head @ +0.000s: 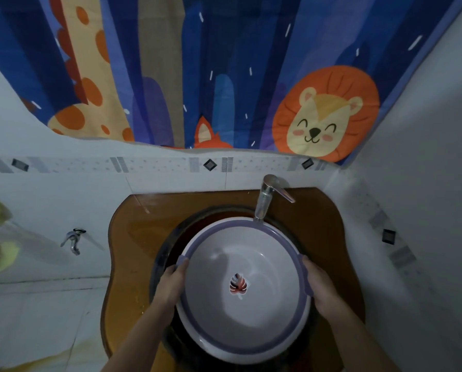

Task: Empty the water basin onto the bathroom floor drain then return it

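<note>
Two bare forearms come up from the frame bottom, one each side of the water basin (244, 289). Left hand (171, 284) grips the rim at approx 9 o'clock of the basin, fingers curled tight round the edge by a small purple lug. Right hand (321, 285) grips the rim at approx 3 o'clock, fingers wrapped over the purple band — both closed on the basin.

Basin is round, white w/ a purple rim band, and a leaf sticker (239, 286) sits on its inside bottom, slightly left of centre. Can't tell if any water is in it. It sits in or just over the dark round sink bowl (161, 260), which shows as a crescent at 9–11 o'clock of the basin. Whether the basin rests on the sink or is held clear, can't tell.

Sink is set in a brown wooden counter (133, 237). Chrome mixer tap (267, 197) stands at 12–1 o'clock of the basin, spout end just over the far rim. On the tiled wall at 9 o'clock, well apart from the counter, a small metal wall tap (74, 240). Above, at 12 o'clock — a blue cartoon curtain (224, 63) w/ giraffe, fox and lion.
</note>
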`<action>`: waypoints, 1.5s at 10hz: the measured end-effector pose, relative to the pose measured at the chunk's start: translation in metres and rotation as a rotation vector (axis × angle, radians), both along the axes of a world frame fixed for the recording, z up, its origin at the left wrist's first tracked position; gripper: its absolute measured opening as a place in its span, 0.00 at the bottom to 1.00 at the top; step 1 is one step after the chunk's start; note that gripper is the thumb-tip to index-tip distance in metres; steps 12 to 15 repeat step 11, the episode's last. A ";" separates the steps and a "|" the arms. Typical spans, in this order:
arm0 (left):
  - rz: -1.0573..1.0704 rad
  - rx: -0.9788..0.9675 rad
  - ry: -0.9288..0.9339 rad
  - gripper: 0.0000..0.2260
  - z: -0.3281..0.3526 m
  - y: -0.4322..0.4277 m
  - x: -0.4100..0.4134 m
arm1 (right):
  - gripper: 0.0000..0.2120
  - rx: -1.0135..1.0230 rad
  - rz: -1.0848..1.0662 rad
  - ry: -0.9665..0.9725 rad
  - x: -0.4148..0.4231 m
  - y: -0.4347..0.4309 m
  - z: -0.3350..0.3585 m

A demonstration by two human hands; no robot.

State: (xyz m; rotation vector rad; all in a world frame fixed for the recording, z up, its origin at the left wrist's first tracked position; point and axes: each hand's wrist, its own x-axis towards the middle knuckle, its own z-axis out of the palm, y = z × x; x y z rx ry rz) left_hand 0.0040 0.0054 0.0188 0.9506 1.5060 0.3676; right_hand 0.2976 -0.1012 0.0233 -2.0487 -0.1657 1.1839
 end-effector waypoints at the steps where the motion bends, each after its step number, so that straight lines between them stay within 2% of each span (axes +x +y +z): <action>1: -0.016 0.010 -0.042 0.27 -0.005 0.010 0.006 | 0.27 -0.011 0.004 0.048 0.007 0.008 -0.006; 5: 0.101 -0.111 -0.129 0.32 -0.030 0.030 0.001 | 0.32 -0.079 0.082 0.018 -0.003 0.038 -0.019; 7: 0.027 -0.073 -0.054 0.33 -0.031 0.027 0.006 | 0.33 -0.120 0.049 -0.021 -0.004 0.039 -0.027; 9: 0.013 -0.043 -0.012 0.39 -0.026 0.026 0.004 | 0.31 -0.125 0.060 -0.032 -0.006 0.034 -0.024; 10: 0.031 0.001 -0.007 0.35 -0.019 0.026 0.001 | 0.31 -0.110 0.042 -0.035 -0.005 0.028 -0.016; 11: 0.100 0.088 -0.105 0.30 0.003 0.022 -0.007 | 0.33 0.016 0.019 -0.007 -0.004 0.012 0.001; 15: 0.100 0.088 -0.105 0.30 0.003 0.022 -0.007 | 0.33 0.016 0.019 -0.007 -0.004 0.012 0.001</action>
